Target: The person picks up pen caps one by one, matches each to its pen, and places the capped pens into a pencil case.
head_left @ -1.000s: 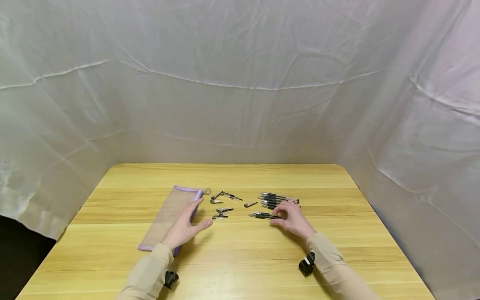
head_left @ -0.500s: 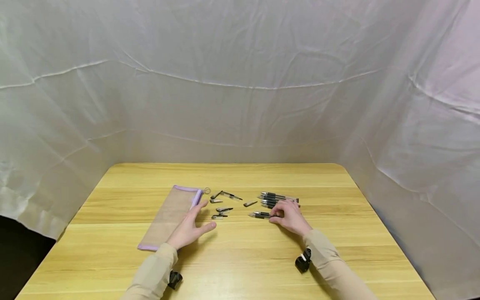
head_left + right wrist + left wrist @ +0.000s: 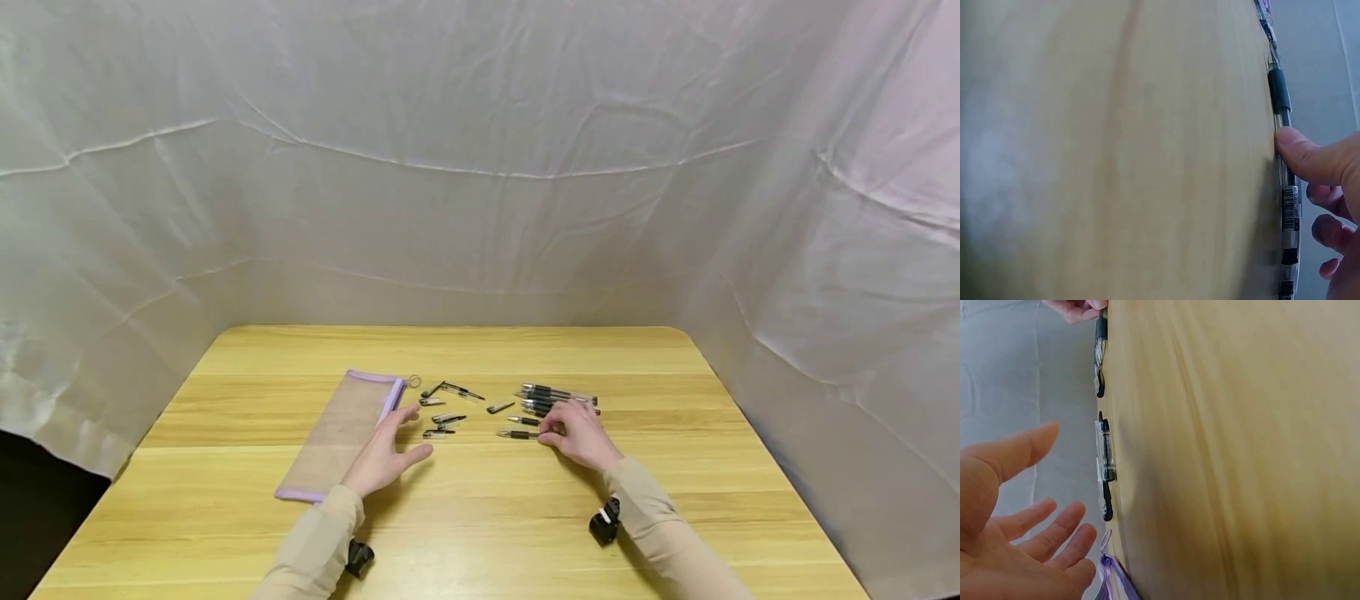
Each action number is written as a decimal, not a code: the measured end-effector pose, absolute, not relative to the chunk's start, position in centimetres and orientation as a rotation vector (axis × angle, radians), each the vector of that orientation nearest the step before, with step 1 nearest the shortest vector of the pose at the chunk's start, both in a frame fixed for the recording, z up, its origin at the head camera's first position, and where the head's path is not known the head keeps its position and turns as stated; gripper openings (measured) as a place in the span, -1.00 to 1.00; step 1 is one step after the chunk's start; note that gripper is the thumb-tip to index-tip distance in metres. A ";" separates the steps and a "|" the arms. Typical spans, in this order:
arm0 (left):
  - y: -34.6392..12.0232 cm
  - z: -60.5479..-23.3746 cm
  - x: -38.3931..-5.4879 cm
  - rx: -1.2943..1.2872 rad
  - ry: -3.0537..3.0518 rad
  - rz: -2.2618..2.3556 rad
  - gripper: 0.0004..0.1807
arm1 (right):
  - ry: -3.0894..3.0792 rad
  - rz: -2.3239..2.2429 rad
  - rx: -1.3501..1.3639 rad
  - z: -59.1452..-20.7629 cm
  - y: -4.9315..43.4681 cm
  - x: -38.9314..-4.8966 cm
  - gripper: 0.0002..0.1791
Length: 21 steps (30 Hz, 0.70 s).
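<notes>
My right hand [image 3: 581,437] pinches an uncapped gel pen [image 3: 517,434] with a dark grip, lying along the tabletop. In the right wrist view, the thumb presses on that pen's clear barrel [image 3: 1288,175]. Just beyond it lies another uncapped pen [image 3: 523,421], partly hidden by the fingers. Farther back, several more pens [image 3: 551,392] lie side by side, tips to the left. My left hand [image 3: 382,458] hovers with fingers spread and holds nothing. It is over the right edge of a mesh zip pouch [image 3: 333,429] with purple trim. Loose pen caps [image 3: 437,434] lie beyond its fingertips.
Between the hands and toward the back, a single cap [image 3: 500,407] and a thin dark-tipped piece [image 3: 463,392] lie on the wooden table [image 3: 480,517]. A metal ring [image 3: 413,381] sits at the pouch's far corner. Pale cloth [image 3: 480,233] hangs around the table.
The two pens at my right fingers have come apart, one now lying farther back than the other. My left hand has drifted slightly to the right.
</notes>
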State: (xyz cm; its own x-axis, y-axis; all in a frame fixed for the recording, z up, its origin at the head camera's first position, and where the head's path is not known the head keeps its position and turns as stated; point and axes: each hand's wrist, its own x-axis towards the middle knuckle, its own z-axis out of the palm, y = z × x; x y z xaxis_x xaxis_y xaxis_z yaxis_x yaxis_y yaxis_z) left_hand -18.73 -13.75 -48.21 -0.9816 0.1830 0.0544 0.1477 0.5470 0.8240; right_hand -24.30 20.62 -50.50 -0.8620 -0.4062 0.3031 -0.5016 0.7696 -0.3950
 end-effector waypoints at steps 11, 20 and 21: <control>-12.5 -48.8 -19.3 0.257 2.735 1.559 -0.40 | -2.775 0.638 0.750 -50.1 21.0 -23.4 -0.84; -12.0 -49.3 -20.0 0.242 2.704 1.608 -0.50 | -2.761 0.688 0.729 -49.9 21.0 -22.8 -0.83; -12.0 -49.3 -20.1 0.231 2.698 1.613 -0.51 | -2.760 0.705 0.735 -49.9 20.9 -22.8 -0.84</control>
